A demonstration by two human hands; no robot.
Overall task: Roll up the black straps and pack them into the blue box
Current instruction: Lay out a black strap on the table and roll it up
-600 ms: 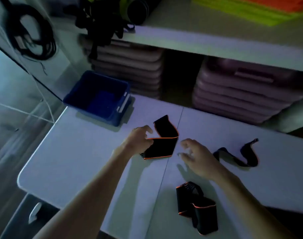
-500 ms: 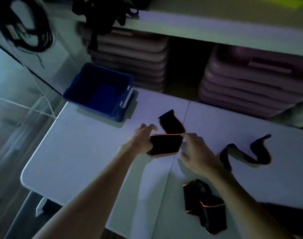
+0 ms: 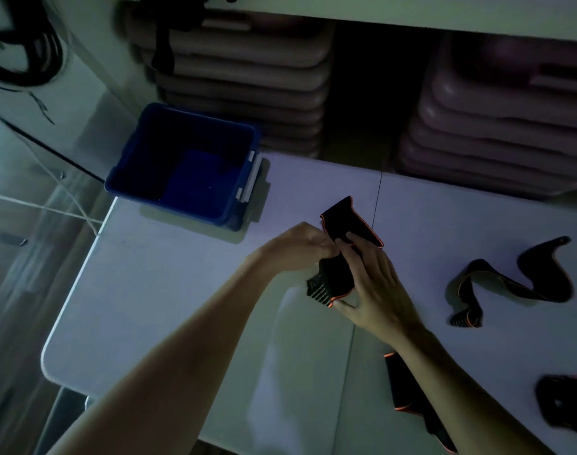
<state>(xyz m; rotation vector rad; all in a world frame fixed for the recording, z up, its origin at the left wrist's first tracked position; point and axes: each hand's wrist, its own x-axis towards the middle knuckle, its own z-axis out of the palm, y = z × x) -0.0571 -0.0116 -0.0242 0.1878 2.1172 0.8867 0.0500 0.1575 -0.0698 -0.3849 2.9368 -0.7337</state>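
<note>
A black strap with orange edging point(image 3: 338, 274) is held over the middle of the white table point(image 3: 182, 290), folded, its far end point(image 3: 346, 220) still lying flat. My left hand point(image 3: 300, 246) grips its left side and my right hand point(image 3: 372, 284) clasps its right side. The blue box point(image 3: 185, 165) stands at the table's far left corner and looks empty. A second black strap point(image 3: 510, 284) lies in loose waves at the right. A third black strap point(image 3: 408, 399) lies near the front edge, partly under my right forearm.
Another dark piece point(image 3: 566, 405) lies at the front right. Stacked pinkish cases point(image 3: 247, 80) and a second stack of pinkish cases point(image 3: 497, 126) fill the shelf behind the table. Black cables point(image 3: 21, 54) hang on the wall at the left. The table's left edge drops to the floor.
My right hand has closed on the strap's right side, and both hands have lifted and folded its near part. The camera has tilted down and moved closer.
</note>
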